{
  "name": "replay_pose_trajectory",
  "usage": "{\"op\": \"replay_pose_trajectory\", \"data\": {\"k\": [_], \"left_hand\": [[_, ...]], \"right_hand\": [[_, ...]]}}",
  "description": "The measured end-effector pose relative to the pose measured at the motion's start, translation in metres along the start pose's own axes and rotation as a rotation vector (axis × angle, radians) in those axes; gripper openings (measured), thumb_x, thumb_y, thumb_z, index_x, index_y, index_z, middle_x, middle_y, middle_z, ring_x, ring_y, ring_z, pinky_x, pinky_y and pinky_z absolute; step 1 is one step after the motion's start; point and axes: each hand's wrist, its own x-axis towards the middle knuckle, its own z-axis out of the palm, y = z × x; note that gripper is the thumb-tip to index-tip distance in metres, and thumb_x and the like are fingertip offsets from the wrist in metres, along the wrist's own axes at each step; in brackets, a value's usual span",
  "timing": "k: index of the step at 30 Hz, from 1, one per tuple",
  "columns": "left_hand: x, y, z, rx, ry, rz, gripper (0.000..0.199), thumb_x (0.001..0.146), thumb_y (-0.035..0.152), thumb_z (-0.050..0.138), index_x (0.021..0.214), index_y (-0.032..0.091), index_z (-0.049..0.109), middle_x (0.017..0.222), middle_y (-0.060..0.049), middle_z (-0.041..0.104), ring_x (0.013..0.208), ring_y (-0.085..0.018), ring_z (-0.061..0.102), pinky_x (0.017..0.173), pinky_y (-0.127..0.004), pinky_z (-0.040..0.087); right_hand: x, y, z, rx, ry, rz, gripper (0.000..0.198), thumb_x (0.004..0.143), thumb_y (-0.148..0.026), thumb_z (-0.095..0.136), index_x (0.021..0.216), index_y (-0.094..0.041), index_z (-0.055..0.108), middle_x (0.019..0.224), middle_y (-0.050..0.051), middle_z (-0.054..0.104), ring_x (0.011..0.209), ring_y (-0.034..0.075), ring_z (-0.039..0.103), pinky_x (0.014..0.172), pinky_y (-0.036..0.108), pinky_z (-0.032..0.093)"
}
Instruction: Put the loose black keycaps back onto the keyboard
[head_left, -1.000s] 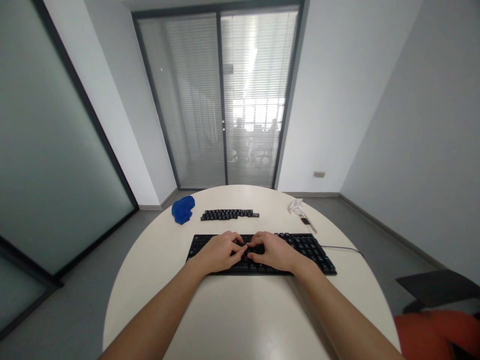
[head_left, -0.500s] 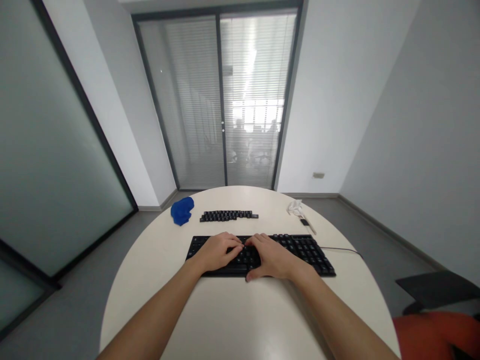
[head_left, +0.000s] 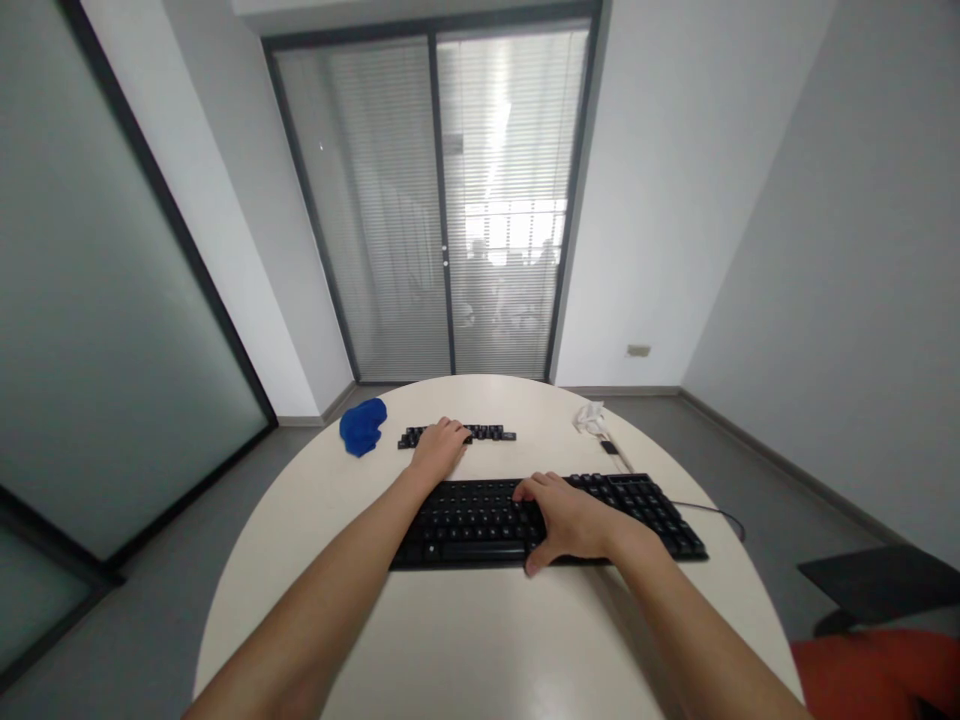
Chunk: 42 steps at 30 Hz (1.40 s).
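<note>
A black keyboard lies on the round table, with a patch in its upper middle where the keycaps are off. My right hand grips it from the front, thumb at the near edge and fingers over the top. Beyond the keyboard, loose black keycaps are laid out in rows. My left hand is over the middle of these rows, fingers reaching forward and down at the caps. It covers several of them, and its fingertips are partly hidden.
A crumpled blue cloth sits at the table's far left. Toward the far right are a white crumpled tissue and a brush. The keyboard's cable runs off the right edge. An orange chair stands at the lower right.
My left hand has left the keyboard and moved forward to the loose keycaps. The keyboard has shifted right and slightly nearer, together with my right hand.
</note>
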Motion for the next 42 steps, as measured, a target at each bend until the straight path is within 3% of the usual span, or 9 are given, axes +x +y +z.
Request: {"op": "replay_pose_trajectory", "data": {"k": [4, 13, 20, 26, 29, 37, 39, 42], "left_hand": [[0.012, 0.000, 0.007, 0.041, -0.033, 0.027, 0.018, 0.093, 0.015, 0.060, 0.108, 0.019, 0.070, 0.109, -0.010, 0.070, 0.107, -0.029, 0.057, 0.085, -0.038, 0.046], [0.020, 0.005, 0.019, 0.041, -0.044, 0.085, 0.022, 0.097, 0.012, 0.049, 0.105, 0.017, 0.070, 0.106, -0.012, 0.071, 0.109, -0.028, 0.058, 0.095, -0.043, 0.039], [0.014, 0.015, 0.011, -0.087, -0.021, 0.064, 0.019, 0.093, 0.010, 0.056, 0.105, 0.019, 0.069, 0.103, -0.009, 0.071, 0.102, -0.024, 0.065, 0.096, -0.038, 0.044], [-0.016, 0.047, -0.015, -0.286, 0.056, 0.033, 0.026, 0.092, 0.012, 0.059, 0.116, 0.022, 0.063, 0.113, -0.004, 0.070, 0.104, -0.018, 0.066, 0.091, -0.027, 0.050], [-0.033, 0.064, -0.024, -0.611, 0.071, -0.015, 0.029, 0.088, 0.009, 0.064, 0.114, 0.021, 0.064, 0.105, -0.004, 0.073, 0.098, -0.019, 0.069, 0.091, -0.031, 0.052], [-0.051, 0.075, -0.015, -1.018, 0.063, -0.221, 0.015, 0.084, 0.015, 0.068, 0.099, 0.020, 0.068, 0.094, -0.002, 0.076, 0.083, -0.017, 0.072, 0.083, -0.029, 0.055], [-0.051, 0.075, -0.013, -1.054, 0.067, -0.230, 0.013, 0.084, 0.017, 0.068, 0.097, 0.019, 0.069, 0.095, -0.002, 0.076, 0.083, -0.017, 0.073, 0.083, -0.028, 0.055], [-0.049, 0.076, -0.012, -1.052, 0.056, -0.205, 0.011, 0.085, 0.020, 0.068, 0.096, 0.020, 0.070, 0.096, -0.002, 0.077, 0.082, -0.018, 0.073, 0.083, -0.029, 0.055]], "right_hand": [[-0.001, -0.003, -0.003, -0.021, -0.049, 0.072, 0.083, 0.047, -0.047, 0.094, 0.116, -0.018, 0.059, 0.116, 0.011, 0.060, 0.111, 0.033, 0.052, 0.096, 0.043, 0.045], [-0.004, -0.008, -0.006, -0.043, -0.096, 0.140, 0.084, 0.045, -0.038, 0.096, 0.117, -0.017, 0.058, 0.120, 0.012, 0.059, 0.115, 0.034, 0.051, 0.098, 0.041, 0.044], [-0.004, -0.002, -0.003, -0.032, -0.084, 0.117, 0.084, 0.046, -0.043, 0.095, 0.117, -0.018, 0.058, 0.119, 0.011, 0.059, 0.113, 0.033, 0.051, 0.098, 0.042, 0.044], [-0.004, -0.002, -0.005, -0.036, -0.069, 0.096, 0.081, 0.047, -0.043, 0.094, 0.117, -0.019, 0.060, 0.118, 0.012, 0.060, 0.113, 0.035, 0.051, 0.097, 0.045, 0.045], [-0.003, 0.001, -0.004, -0.033, -0.035, 0.054, 0.079, 0.051, -0.047, 0.092, 0.118, -0.018, 0.061, 0.117, 0.012, 0.060, 0.111, 0.034, 0.052, 0.097, 0.045, 0.045], [0.001, 0.009, -0.001, -0.020, 0.034, 0.007, 0.083, 0.052, -0.060, 0.089, 0.118, -0.017, 0.064, 0.115, 0.012, 0.063, 0.108, 0.033, 0.055, 0.097, 0.045, 0.046], [0.001, 0.010, -0.002, 0.009, 0.060, -0.004, 0.074, 0.058, -0.061, 0.086, 0.116, -0.018, 0.065, 0.112, 0.011, 0.065, 0.107, 0.031, 0.057, 0.095, 0.043, 0.046], [0.002, 0.012, -0.003, 0.065, 0.134, -0.016, 0.043, 0.082, -0.054, 0.070, 0.108, -0.019, 0.070, 0.105, 0.009, 0.069, 0.099, 0.026, 0.062, 0.090, 0.039, 0.049]]}}
